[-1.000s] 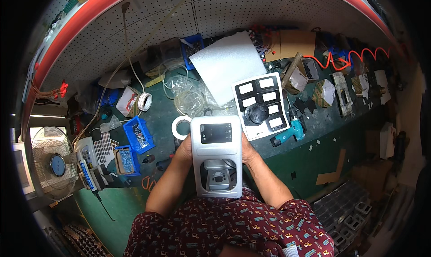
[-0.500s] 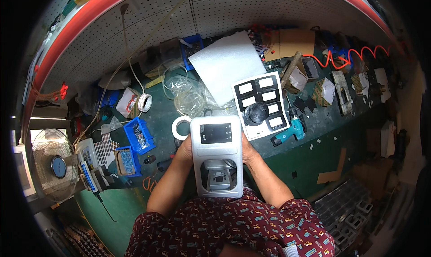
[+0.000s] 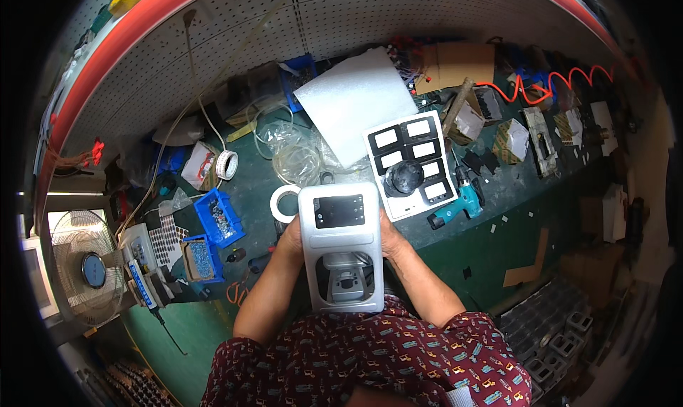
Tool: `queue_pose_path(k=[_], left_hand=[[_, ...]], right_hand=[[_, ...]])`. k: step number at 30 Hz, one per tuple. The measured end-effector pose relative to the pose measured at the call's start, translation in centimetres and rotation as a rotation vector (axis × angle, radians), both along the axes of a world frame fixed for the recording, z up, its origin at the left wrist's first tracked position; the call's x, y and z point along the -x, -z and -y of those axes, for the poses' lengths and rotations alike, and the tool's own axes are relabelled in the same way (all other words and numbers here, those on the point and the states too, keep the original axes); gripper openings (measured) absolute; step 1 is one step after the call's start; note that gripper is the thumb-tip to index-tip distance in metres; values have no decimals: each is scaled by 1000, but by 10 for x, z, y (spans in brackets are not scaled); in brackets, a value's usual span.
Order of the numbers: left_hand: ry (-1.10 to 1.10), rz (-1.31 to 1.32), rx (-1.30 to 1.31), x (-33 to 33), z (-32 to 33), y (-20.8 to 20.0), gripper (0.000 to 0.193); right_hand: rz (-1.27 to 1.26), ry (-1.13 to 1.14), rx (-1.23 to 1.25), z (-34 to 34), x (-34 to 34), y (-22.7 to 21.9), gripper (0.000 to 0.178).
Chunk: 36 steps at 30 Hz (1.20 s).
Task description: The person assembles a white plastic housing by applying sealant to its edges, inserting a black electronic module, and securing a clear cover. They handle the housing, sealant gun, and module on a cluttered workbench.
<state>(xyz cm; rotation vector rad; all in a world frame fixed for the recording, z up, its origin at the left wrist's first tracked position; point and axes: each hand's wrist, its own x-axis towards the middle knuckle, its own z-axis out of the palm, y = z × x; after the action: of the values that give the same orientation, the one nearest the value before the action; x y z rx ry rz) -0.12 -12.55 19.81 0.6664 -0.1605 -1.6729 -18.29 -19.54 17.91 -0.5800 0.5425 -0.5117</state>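
Observation:
Close in front of my body I hold a silver-grey machine housing [image 3: 343, 242] with rounded corners. A dark rectangular panel [image 3: 339, 210] fills its upper part, and an opening with a bracket-like piece inside shows in its lower part. At the left side of the housing my left hand [image 3: 292, 235] grips it, and my right hand [image 3: 388, 236] grips the opposite side. The fingers of both hands are partly hidden behind the housing. Just beyond it lies a roll of white tape [image 3: 285, 203]. To the right, a white tray [image 3: 403, 211] carries several black-framed panels with a round black object on top.
A teal cordless drill [image 3: 457, 206] lies right of the tray. Blue bins [image 3: 220, 217] of small parts stand at the left, near a fan [image 3: 82, 261]. White foam sheet [image 3: 348, 101] and coiled clear tubing [image 3: 297, 165] lie farther back. An orange coiled hose [image 3: 523, 94] hangs at the far right.
The view has shifted slightly. Both hands keep their grip on the housing, which stays in nearly the same place and pose.

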Motion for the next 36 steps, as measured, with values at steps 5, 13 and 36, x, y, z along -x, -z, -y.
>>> queue_pose_path(k=[5, 13, 36], left_hand=[[3, 16, -56, -1, -1, 3, 47], [-7, 17, -57, -1, -2, 3, 46], [116, -189, -144, -15, 6, 63, 48]], right_hand=[[1, 8, -25, 0, -2, -1, 26], [-26, 8, -22, 1, -6, -6, 30], [-55, -35, 14, -1, 0, 6, 13]])
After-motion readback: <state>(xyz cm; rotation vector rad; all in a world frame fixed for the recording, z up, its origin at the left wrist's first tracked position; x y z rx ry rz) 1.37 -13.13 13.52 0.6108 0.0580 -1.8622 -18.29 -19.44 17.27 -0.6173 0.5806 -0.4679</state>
